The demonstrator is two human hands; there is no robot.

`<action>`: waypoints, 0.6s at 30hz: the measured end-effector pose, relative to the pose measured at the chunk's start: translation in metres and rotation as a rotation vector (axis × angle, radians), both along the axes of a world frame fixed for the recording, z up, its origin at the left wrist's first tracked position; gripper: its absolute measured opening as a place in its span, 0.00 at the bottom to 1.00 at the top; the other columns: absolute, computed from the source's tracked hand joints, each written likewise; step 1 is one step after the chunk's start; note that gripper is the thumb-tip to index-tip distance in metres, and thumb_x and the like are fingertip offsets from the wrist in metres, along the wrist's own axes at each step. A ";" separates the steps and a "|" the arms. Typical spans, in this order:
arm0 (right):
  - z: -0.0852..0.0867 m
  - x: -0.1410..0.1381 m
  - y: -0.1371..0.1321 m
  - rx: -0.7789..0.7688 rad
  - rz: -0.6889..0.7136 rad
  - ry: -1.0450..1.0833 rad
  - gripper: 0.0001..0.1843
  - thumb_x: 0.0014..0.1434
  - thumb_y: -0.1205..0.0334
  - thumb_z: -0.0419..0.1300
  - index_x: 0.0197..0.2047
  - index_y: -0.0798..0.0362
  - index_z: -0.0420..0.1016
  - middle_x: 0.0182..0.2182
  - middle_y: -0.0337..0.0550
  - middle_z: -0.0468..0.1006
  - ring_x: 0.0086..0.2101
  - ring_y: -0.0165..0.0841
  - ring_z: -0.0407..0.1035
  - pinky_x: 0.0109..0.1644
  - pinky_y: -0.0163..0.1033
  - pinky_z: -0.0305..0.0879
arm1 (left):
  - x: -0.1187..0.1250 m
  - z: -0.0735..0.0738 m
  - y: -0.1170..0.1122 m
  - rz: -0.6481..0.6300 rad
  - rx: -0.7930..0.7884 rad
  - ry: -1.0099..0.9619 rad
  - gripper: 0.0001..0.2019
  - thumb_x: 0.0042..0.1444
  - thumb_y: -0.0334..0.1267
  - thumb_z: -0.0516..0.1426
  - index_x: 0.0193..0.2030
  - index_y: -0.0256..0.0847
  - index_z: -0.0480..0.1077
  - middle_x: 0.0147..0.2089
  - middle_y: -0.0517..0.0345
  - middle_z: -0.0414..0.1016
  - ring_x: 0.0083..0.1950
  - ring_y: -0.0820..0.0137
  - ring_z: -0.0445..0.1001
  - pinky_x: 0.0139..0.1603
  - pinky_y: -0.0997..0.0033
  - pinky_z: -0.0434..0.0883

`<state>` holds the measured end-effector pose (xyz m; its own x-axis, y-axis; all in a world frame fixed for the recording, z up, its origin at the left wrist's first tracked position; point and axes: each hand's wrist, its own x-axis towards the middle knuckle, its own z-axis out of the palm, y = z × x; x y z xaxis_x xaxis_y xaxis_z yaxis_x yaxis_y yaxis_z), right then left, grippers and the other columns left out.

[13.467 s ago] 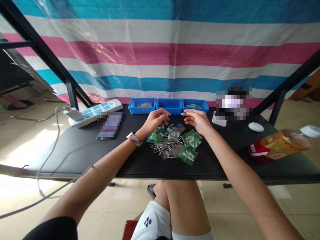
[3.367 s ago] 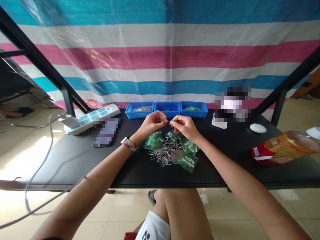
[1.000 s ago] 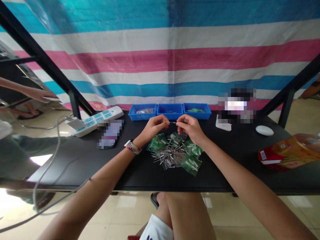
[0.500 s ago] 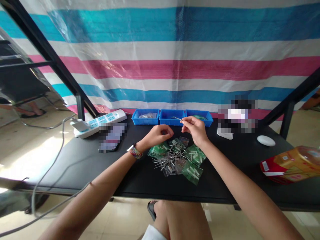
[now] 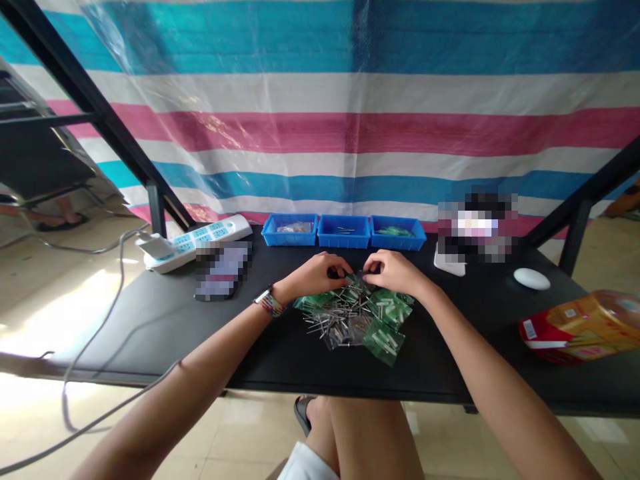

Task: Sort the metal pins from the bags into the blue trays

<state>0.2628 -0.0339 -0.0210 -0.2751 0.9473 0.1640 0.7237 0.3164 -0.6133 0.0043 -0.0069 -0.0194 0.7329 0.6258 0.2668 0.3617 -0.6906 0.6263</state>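
A pile of small metal pins (image 5: pixel 334 321) mixed with green and clear plastic bags (image 5: pixel 384 337) lies mid-table. My left hand (image 5: pixel 316 275) rests at the pile's back edge with its fingers curled in. My right hand (image 5: pixel 395 272) sits just beside it, fingers also curled down onto the bags, and the two hands' fingertips almost meet. What either pinches is hidden. Behind the hands stand three blue bins: the left bin (image 5: pixel 291 231) with clear bags, the middle bin (image 5: pixel 344 232) with a few pins, the right bin (image 5: pixel 399 233) with green pieces.
On the black table (image 5: pixel 150 313) lie a white power strip (image 5: pixel 195 237), a blurred flat object (image 5: pixel 223 268), a white stand (image 5: pixel 449 263), a white oval object (image 5: pixel 531 278) and a lying yellow bottle (image 5: pixel 583 323). Black frame posts flank a striped tarp behind.
My right hand, which held a pin up over the middle bin, has come back down to the pile without it. My left hand stayed at the pile.
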 end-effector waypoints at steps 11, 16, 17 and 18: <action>-0.003 -0.002 0.004 -0.104 -0.004 0.283 0.04 0.48 0.69 0.65 0.29 0.51 0.78 0.26 0.38 0.80 0.29 0.33 0.73 0.35 0.37 0.67 | 0.002 0.008 -0.002 0.051 -0.114 -0.057 0.11 0.65 0.41 0.60 0.45 0.39 0.82 0.42 0.52 0.86 0.41 0.66 0.81 0.41 0.70 0.71; 0.005 -0.013 0.001 -0.091 -0.005 0.733 0.14 0.49 0.60 0.72 0.40 0.51 0.80 0.30 0.39 0.80 0.32 0.35 0.75 0.37 0.39 0.73 | 0.005 0.013 -0.008 0.102 -0.208 -0.169 0.18 0.65 0.51 0.63 0.52 0.39 0.80 0.41 0.53 0.84 0.40 0.66 0.80 0.41 0.69 0.71; 0.007 -0.016 -0.001 -0.105 0.006 0.792 0.16 0.49 0.59 0.73 0.41 0.51 0.80 0.31 0.39 0.80 0.33 0.35 0.76 0.37 0.40 0.74 | 0.005 0.013 -0.009 0.087 -0.220 -0.199 0.18 0.64 0.51 0.64 0.52 0.39 0.80 0.43 0.52 0.84 0.41 0.66 0.79 0.43 0.69 0.72; 0.009 -0.019 -0.004 -0.117 0.017 0.836 0.18 0.49 0.58 0.74 0.43 0.51 0.80 0.31 0.39 0.80 0.33 0.36 0.76 0.38 0.40 0.75 | 0.006 0.013 -0.010 0.073 -0.227 -0.228 0.17 0.64 0.51 0.65 0.51 0.39 0.80 0.44 0.52 0.84 0.42 0.66 0.79 0.45 0.69 0.72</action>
